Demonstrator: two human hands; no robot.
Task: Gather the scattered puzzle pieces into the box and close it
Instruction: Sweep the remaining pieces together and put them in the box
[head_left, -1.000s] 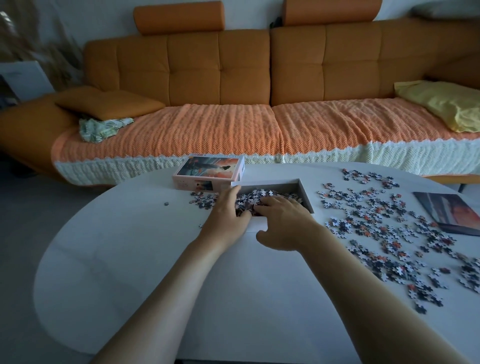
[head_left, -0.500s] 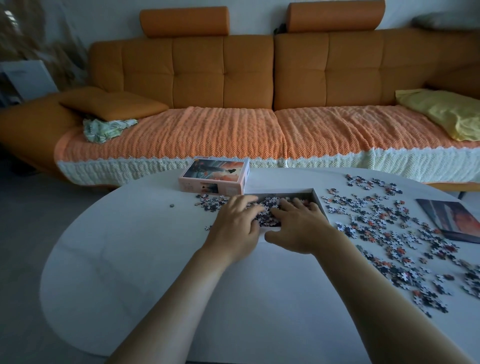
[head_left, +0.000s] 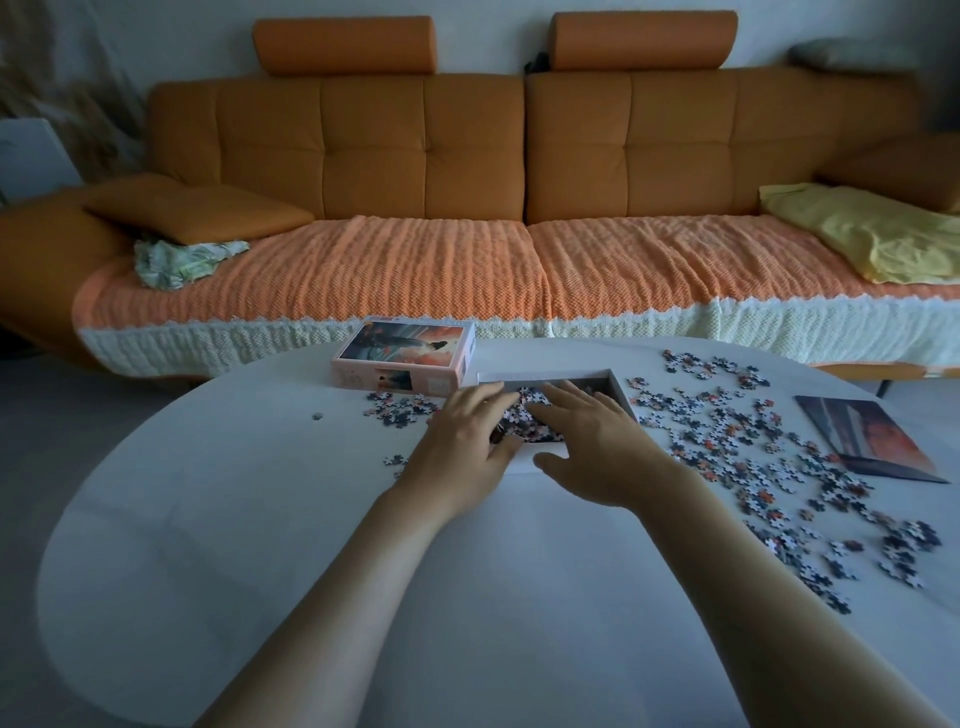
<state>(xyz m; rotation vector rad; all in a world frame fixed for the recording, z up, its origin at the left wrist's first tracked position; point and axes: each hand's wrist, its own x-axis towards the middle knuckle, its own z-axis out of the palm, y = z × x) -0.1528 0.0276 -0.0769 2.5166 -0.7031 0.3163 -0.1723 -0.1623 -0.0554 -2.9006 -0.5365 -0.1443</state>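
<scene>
At 12 o'clock, box (head_left: 545, 375): open, partly filled
Left hand (head_left: 462, 441): fingers straight, released
Right hand (head_left: 592, 447): fingers spread, released
Puzzle pieces (head_left: 753, 441): scattered, 2 o'clock

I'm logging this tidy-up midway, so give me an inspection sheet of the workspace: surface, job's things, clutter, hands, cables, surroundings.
Surface: white table, partly strewn with puzzle pieces.
Job's things: open box tray with pieces inside; printed lid beside its far left corner; scattered pieces spread to the right; small cluster to the left of the tray; stray piece farther left.
Clutter: picture sheet near the right edge.
Hands: left hand and right hand rest straight-fingered on the pieces in the tray and grip nothing.
Cables: nothing seen.
Surroundings: orange sofa with a yellow cloth and a patterned cloth.
</scene>
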